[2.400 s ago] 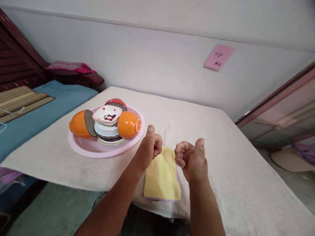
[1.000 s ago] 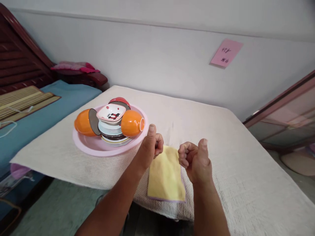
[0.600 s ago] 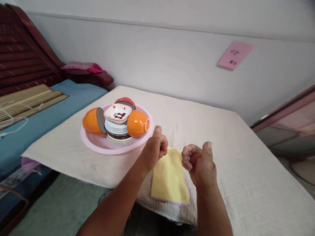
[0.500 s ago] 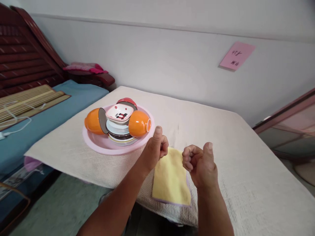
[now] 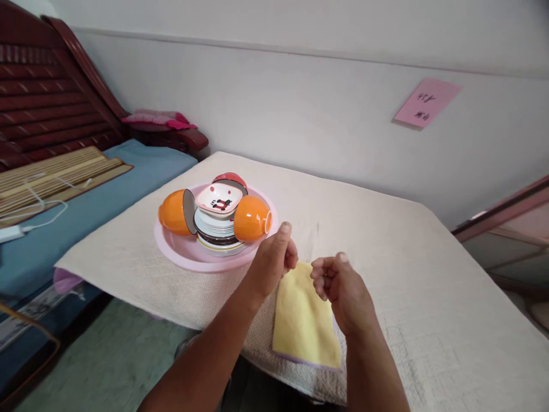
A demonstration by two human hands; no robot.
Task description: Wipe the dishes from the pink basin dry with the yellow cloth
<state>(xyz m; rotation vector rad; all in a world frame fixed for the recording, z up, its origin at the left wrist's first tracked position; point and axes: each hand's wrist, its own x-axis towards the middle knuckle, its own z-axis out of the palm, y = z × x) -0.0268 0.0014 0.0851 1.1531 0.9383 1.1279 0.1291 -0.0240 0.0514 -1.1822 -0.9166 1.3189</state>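
Observation:
My left hand (image 5: 273, 254) hovers over the table with its fingers curled in and the thumb up. My right hand (image 5: 345, 294) faces it a short gap away, fingers likewise curled towards the palm. No object shows in either one. Beneath and between them lies a yellow cloth (image 5: 304, 326) with a purple edge. To the left of my hands stands a pink basin (image 5: 201, 265) holding a stack of plates (image 5: 217, 228), a white square bowl (image 5: 219, 196) with a cartoon print on top, a red bowl (image 5: 234, 178) behind, and orange bowls (image 5: 175, 213) tipped on their sides.
A pale cloth covers the table (image 5: 364, 212), which stands against a white wall (image 5: 300, 103). A pink paper (image 5: 428, 103) with handwriting is stuck there. On the left is a wooden bench (image 5: 43, 86) with a blue cover, a rolled bamboo mat (image 5: 77, 169) and a white cable.
My right hand has moved in towards my left and its thumb has lowered to the fingers. The view has turned slightly left; basin and cloth stay in place.

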